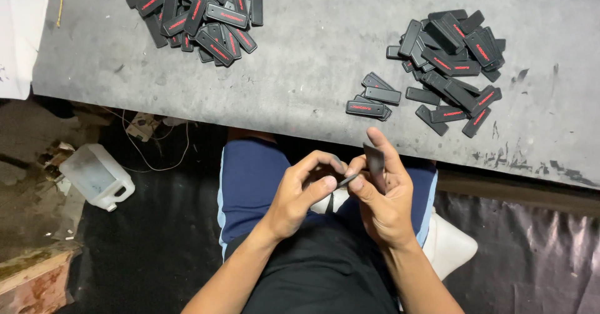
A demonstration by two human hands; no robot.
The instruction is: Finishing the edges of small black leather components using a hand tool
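Note:
Both hands are raised over my lap, just below the edge of a grey table. My right hand holds a small flat black rectangular piece upright between thumb and fingers. My left hand pinches a thin dark sliver that reaches across to the right hand. Close above the hands, a few black rectangular tags lie loose near the table's front edge.
Two heaps of black tags with red markings lie on the table, one at the far left, one at the right. A translucent plastic jug and wires lie on the floor at left. A wooden block sits at bottom left.

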